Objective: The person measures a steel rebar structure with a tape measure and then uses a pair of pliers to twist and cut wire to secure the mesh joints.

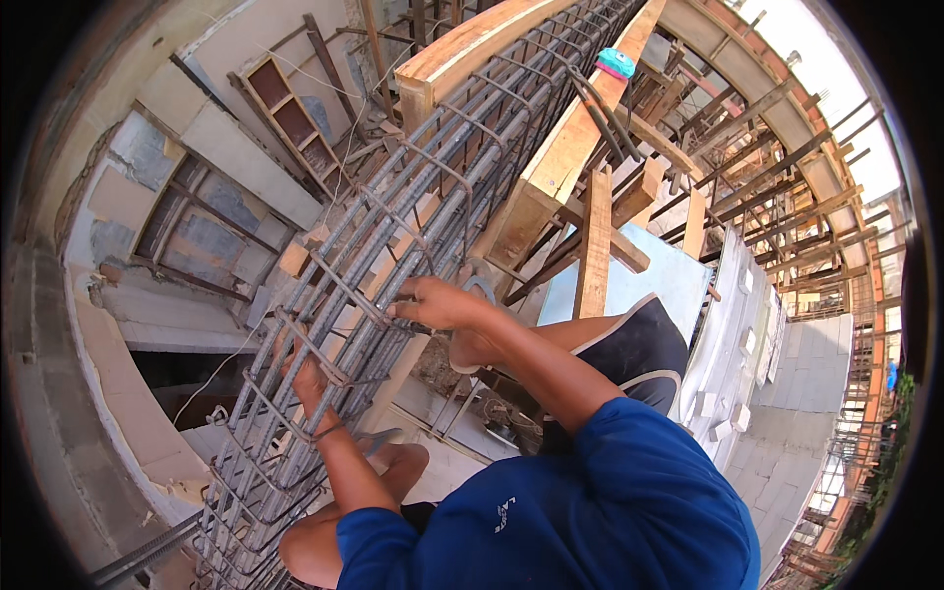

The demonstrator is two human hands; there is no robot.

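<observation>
A long cage of steel reinforcing bars point(462, 192) with square stirrups runs diagonally from the lower left to the top. My left hand point(307, 377) reaches in among the bars on the cage's near-left part; its fingers are mostly hidden behind the steel. Farther up, my right hand point(433, 302) is bent over the cage's right side. Its fingertips are drawn together at a bar beside a stirrup, and whatever they pinch is too small to make out. My bare knees and one foot show beside the cage.
Timber form boards point(565, 147) flank the cage's far part. A teal and pink item point(617, 63) lies on the right board, near dark rods point(595, 113). Loose wood point(594, 246) and a light blue panel point(629, 270) are at right. Wooden framing point(777, 187) stands beyond; an opening point(187, 379) lies at left.
</observation>
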